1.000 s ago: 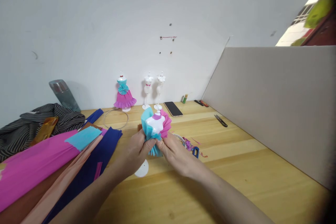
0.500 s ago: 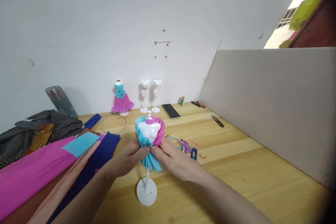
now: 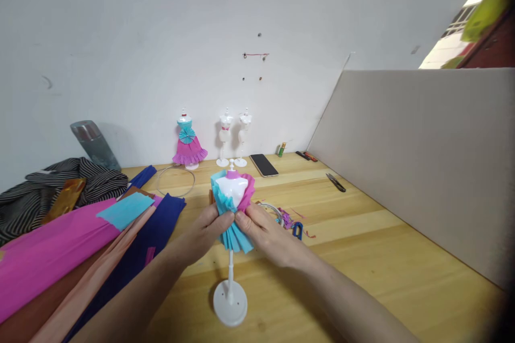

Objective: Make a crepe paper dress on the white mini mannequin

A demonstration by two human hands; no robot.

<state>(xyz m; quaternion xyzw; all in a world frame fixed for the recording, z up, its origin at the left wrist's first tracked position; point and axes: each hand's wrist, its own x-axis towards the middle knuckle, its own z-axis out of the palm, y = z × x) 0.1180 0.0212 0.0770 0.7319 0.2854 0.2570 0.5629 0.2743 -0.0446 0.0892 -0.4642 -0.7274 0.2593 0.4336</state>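
Note:
A small white dress form [image 3: 232,191] on a round-based stand [image 3: 230,303] is between my hands, tilted with its base toward me. Blue and pink crepe paper [image 3: 237,237] is gathered around its torso, and a purple band circles the neck. My left hand [image 3: 211,228] pinches the blue paper at the waist from the left. From the right, my right hand [image 3: 267,233] grips the same gathered paper, its thumb close to the left thumb. Most fingers of both hands are hidden behind the paper.
Crepe paper sheets [image 3: 60,246] lie at left beside striped cloth [image 3: 96,179] and a flask [image 3: 94,144]. Behind stand a dressed form [image 3: 188,142] and two bare-looking forms [image 3: 225,123]. A phone [image 3: 264,165], snips [image 3: 336,183], wire ring [image 3: 175,194] and paper scraps [image 3: 286,218] lie on the table.
The view has shifted slightly, and the dress form's base shows lower and larger. Both hands keep their hold on the paper at the waist.

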